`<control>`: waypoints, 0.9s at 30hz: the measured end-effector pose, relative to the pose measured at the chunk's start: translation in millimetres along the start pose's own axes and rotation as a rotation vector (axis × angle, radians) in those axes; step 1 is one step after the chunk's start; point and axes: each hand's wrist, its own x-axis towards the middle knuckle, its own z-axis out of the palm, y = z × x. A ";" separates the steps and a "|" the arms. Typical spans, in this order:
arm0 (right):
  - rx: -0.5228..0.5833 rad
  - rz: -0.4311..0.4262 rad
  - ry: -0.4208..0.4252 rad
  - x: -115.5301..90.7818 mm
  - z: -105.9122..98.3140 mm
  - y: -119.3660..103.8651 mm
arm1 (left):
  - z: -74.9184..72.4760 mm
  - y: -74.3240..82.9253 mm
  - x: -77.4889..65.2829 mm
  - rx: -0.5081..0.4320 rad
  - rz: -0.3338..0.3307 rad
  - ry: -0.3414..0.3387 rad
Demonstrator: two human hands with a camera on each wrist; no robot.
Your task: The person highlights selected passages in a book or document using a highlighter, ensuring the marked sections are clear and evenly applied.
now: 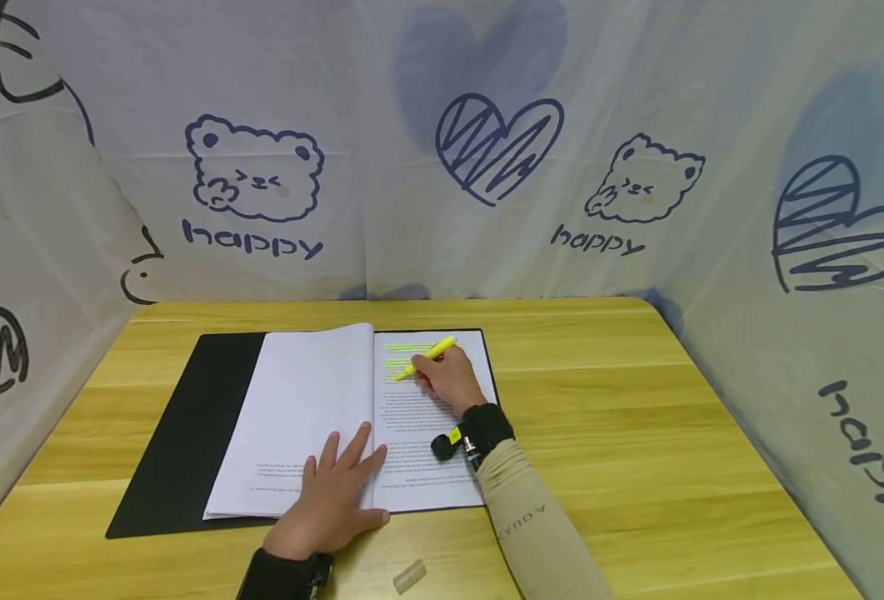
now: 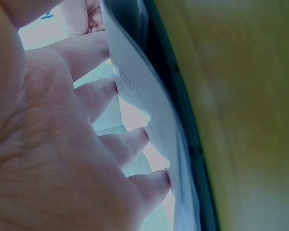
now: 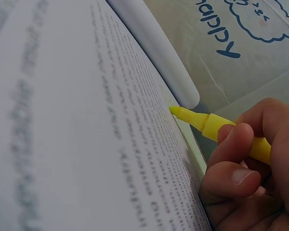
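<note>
My right hand [image 1: 449, 379] pinches a yellow highlighter [image 1: 436, 347], its tip down at the left end of a text line on the right-hand page [image 1: 434, 458]. Yellow marks [image 1: 400, 364] run across the upper lines of that page. In the right wrist view the uncapped tip of the highlighter [image 3: 188, 116] meets the paper close to the page fold. My left hand [image 1: 332, 500] lies spread over the lower middle of the open pages, fingers straight; its fingertips press on the paper in the left wrist view. The left-hand page [image 1: 307, 400] is mostly blank, with a few printed lines low down.
Under the pages lies a black folder [image 1: 164, 450], its cover opened to the left. A small translucent cap [image 1: 409, 577] lies near the table's front edge, right of my left wrist. The wooden table [image 1: 621, 433] meets a printed cloth [image 1: 382, 225] at the back and sides.
</note>
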 end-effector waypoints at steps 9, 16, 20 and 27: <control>0.009 0.004 0.006 0.7 -0.4 -0.2 | -0.9 0.7 -0.2 0.001 -0.003 -0.004; 0.002 0.018 0.020 0.7 -1.3 -1.0 | -1.0 1.4 -0.3 0.005 -0.006 -0.002; 0.008 0.015 0.016 1.1 -1.5 -0.4 | -0.6 1.0 0.1 0.005 -0.008 -0.003; -0.017 -0.006 0.029 2.2 -2.1 0.3 | 0.2 0.5 0.5 0.004 0.000 -0.001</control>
